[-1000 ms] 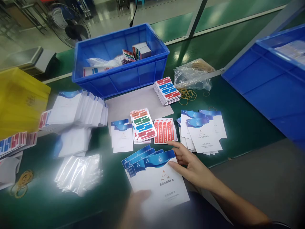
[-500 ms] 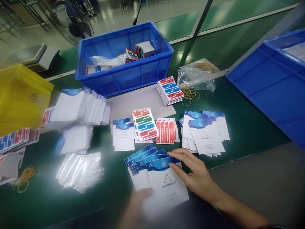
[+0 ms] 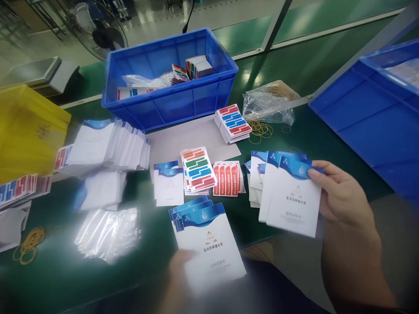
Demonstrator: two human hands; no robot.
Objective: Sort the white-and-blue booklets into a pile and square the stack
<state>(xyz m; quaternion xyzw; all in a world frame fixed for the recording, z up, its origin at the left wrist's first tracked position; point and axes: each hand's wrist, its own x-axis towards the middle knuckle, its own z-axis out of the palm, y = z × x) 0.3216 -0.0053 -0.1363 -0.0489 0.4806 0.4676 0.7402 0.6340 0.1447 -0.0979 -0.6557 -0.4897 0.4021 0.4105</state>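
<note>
At the lower middle, my left hand (image 3: pixel 179 279), blurred, grips a fan of white booklets (image 3: pixel 212 250) with blue wave headers and a drop emblem. My right hand (image 3: pixel 343 200) pinches the upper right corner of a similar booklet (image 3: pixel 293 205) between thumb and fingers. That booklet hangs over the front of the right booklet pile (image 3: pixel 257 192), covering much of it, with another booklet edge showing at its left. Beyond the left hand are a small booklet stack (image 3: pixel 169 187), a stack of multicoloured sticker sheets (image 3: pixel 198 170) and red level labels (image 3: pixel 227 179).
A blue bin (image 3: pixel 170 100) holds sticker stacks at the back; another blue bin (image 3: pixel 366 109) stands right. A yellow bin (image 3: pixel 29 131), booklet piles (image 3: pixel 98 146) and clear plastic bags (image 3: pixel 109 233) are left. Rubber bands (image 3: pixel 260 131) lie beside a banded sticker stack (image 3: pixel 233 123).
My right hand has moved right from the left hand's fan to the right pile, now with a booklet in its fingers. The fan shows fewer booklets and a different front one.
</note>
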